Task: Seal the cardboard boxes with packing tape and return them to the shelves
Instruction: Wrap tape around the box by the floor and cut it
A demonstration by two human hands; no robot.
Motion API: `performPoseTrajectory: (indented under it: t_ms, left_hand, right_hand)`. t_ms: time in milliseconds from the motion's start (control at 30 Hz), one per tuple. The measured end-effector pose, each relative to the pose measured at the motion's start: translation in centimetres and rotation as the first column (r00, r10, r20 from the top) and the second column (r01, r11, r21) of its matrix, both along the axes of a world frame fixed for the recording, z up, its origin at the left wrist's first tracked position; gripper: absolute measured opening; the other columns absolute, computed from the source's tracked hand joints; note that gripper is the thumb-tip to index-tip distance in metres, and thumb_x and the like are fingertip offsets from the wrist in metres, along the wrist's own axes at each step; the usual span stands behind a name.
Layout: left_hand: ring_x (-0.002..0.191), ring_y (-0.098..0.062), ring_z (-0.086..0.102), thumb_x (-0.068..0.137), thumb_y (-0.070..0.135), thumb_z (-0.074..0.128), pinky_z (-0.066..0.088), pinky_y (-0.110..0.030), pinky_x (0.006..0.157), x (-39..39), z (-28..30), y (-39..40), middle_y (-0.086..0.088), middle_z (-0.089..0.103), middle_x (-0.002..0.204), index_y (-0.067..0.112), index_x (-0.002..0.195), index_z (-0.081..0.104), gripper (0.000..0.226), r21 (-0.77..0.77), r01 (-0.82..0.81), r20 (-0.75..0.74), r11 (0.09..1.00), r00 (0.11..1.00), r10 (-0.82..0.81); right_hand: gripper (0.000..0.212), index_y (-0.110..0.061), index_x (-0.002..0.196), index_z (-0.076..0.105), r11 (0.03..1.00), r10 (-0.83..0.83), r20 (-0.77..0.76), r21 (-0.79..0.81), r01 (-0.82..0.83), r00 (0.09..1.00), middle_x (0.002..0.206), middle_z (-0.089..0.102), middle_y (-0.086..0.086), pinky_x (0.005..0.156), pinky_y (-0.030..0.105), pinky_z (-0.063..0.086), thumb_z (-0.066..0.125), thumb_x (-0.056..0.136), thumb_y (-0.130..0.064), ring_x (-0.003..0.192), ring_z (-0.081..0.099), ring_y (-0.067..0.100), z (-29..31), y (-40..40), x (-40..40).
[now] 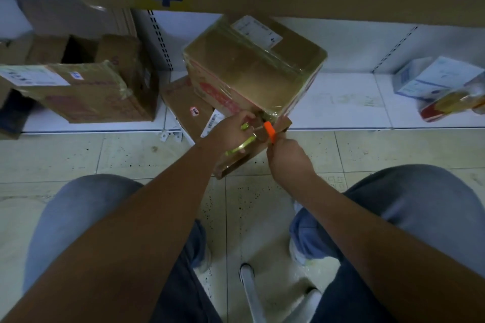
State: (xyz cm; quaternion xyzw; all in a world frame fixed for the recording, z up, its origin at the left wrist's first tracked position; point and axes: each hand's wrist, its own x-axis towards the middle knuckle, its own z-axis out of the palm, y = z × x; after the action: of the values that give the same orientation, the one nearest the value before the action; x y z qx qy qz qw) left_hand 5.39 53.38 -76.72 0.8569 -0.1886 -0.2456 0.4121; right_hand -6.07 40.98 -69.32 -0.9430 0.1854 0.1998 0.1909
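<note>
Step in hand: cutting the tape at the end of a sealing pass. The brown cardboard box wrapped in glossy clear tape (252,71) sits tilted on the low white shelf (341,102), its near corner just beyond the fingers of both hands.

The left hand (231,134) has its fingers curled round a yellow-green tape dispenser with a clear tape roll (242,147), held just below the box's near corner. The right hand (284,155) grips an orange-handled cutter (269,131), its tip directed at the short run of tape between dispenser and box. Whether the blade touches the tape cannot be told.

Judgement: the next move calls for a clean cut close to the box, then pressing the loose end flat. The box is already at the shelf and needs only squaring up there.

Two more cardboard boxes (86,92) stand on the shelf, well to the left of the left hand's fingers.
</note>
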Motion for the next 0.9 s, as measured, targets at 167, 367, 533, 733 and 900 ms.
performPoseTrajectory:
  t_ms: [167, 367, 533, 733, 900]
  left_hand:
    - [0.095, -0.024, 0.069, 0.096, 0.022, 0.059, 0.054, -0.029, 0.076, 0.7, 0.1, 0.2, 0.0, 0.068, 0.108, 0.031, 0.092, 0.062, 0.01, 0.1, 0.044, -0.031, 0.994, 0.999, -0.041]
    - [0.083, -0.022, 0.068, 0.096, 0.022, 0.062, 0.049, -0.015, 0.061, 1.8, 0.6, -0.5, -0.001, 0.068, 0.093, 0.027, 0.079, 0.059, 0.018, 0.157, 0.094, 0.001, 0.983, 0.995, -0.095]
    - [0.086, -0.016, 0.057, 0.098, 0.024, 0.057, 0.045, -0.031, 0.082, 3.3, 1.1, -0.1, -0.001, 0.067, 0.1, 0.012, 0.1, 0.068, 0.017, 0.351, 0.07, 0.129, 0.934, 0.984, -0.122]
    - [0.082, -0.013, 0.053, 0.098, 0.024, 0.057, 0.042, -0.025, 0.078, 5.0, 2.8, 0.9, 0.013, 0.048, 0.076, 0.023, 0.104, 0.062, 0.008, 0.364, 0.006, 0.061, 0.931, 0.998, -0.03]
    - [0.088, -0.033, 0.066, 0.095, 0.018, 0.061, 0.057, -0.038, 0.082, 3.7, 3.5, 2.4, -0.008, 0.061, 0.084, 0.015, 0.083, 0.06, 0.012, 0.273, -0.011, 0.004, 0.962, 1.0, 0.01]
  right_hand:
    - [0.025, -0.002, 0.124, 0.053, 0.997, -0.072, -0.079, 0.016, 0.074, 0.994, 0.091, 0.049, 0.003, 0.07, 0.025, 0.041, 0.039, 0.104, -0.009, 0.082, 0.056, 0.017, -1.0, 0.3, -0.3]
    - [0.024, -0.001, 0.122, 0.055, 0.997, -0.079, -0.075, 0.019, 0.08, 0.994, 0.108, 0.06, 0.009, 0.073, 0.026, 0.042, 0.041, 0.103, -0.008, 0.099, 0.062, 0.023, -0.9, -0.2, 0.3]
    - [0.032, 0.004, 0.128, 0.056, 0.999, -0.042, -0.259, 0.007, 0.045, 0.965, 0.118, 0.063, 0.014, 0.077, 0.028, 0.046, 0.041, 0.101, -0.004, 0.105, 0.063, 0.025, -0.7, -1.8, -0.7]
    - [0.016, -0.016, 0.102, 0.053, 0.99, 0.139, 0.006, 0.011, -0.139, 0.99, 0.08, 0.053, 0.002, 0.06, 0.03, 0.043, 0.05, 0.1, -0.031, 0.067, 0.053, 0.017, 1.5, -3.0, 0.0]
    - [0.015, -0.016, 0.092, 0.049, 0.997, -0.025, 0.343, -0.056, 0.047, 0.939, 0.08, 0.053, 0.005, 0.063, 0.033, 0.043, 0.06, 0.096, -0.026, 0.072, 0.056, 0.028, 1.7, -4.2, 4.7]
